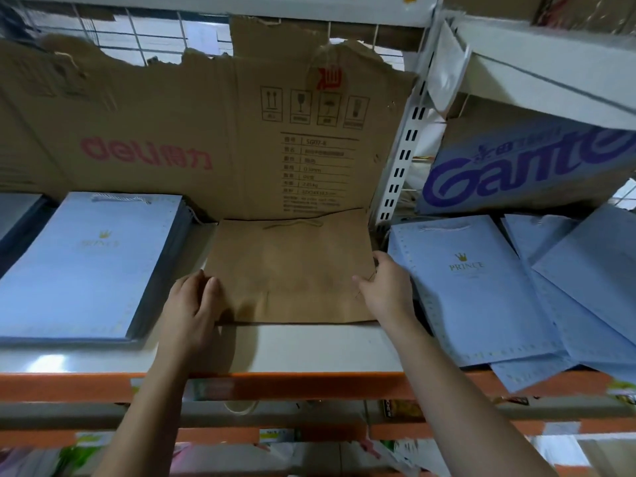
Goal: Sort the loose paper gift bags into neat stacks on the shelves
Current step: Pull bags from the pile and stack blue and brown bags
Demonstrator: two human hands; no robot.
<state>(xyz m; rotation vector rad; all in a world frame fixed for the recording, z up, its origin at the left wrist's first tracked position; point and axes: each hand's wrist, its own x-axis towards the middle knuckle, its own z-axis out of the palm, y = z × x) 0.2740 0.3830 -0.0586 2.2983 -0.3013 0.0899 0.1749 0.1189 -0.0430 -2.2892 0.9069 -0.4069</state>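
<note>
Brown paper bag (292, 270) lies flat on the shelf (309, 349), between the neat blue stack (89, 266) on the left and the loose blue bags (481, 297) on the right. It runs near-to-far, rope handle at the far end. Left hand (192, 301) rests on its left edge with fingers straight and together, and right hand (382, 287) pinches the right edge, thumb on top.

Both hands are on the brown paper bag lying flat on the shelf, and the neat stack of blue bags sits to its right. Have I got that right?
Not quite: the head view shows the neat stack of blue bags to the left of the brown paper bag. Both the left hand and right hand are on that bag, lying flat on the shelf.
</note>
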